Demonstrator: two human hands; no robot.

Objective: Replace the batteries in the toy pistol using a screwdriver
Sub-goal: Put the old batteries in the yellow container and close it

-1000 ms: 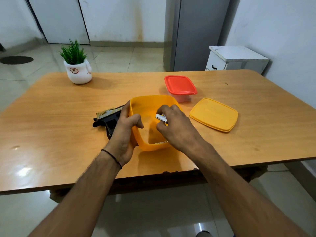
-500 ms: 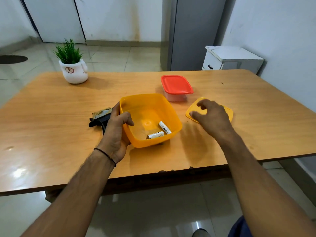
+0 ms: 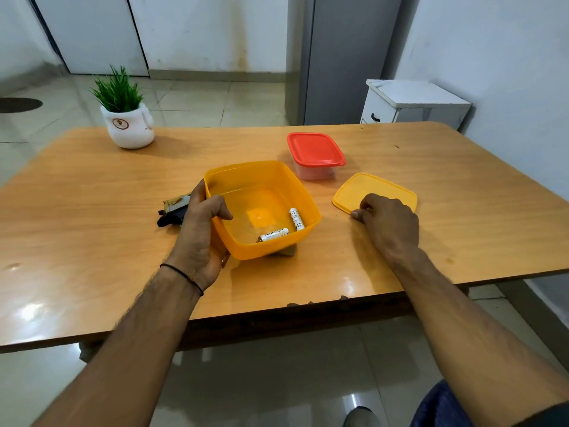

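Note:
A yellow plastic box stands open in the middle of the table, tilted a little. Two white batteries lie inside it near the front wall. My left hand grips the box's left wall, thumb inside. The black toy pistol lies behind that hand, mostly hidden. The yellow lid lies flat to the right. My right hand has its fingers curled on the lid's near edge, pinching it. No screwdriver is in view.
A clear box with a red lid stands just behind the yellow box. A potted plant is at the far left of the wooden table. A white cabinet stands beyond the table's far right corner.
My right hand left the inside of the yellow box, dropping a battery there, moved right and took hold of the yellow lid's edge. The left hand kept its grip on the box.

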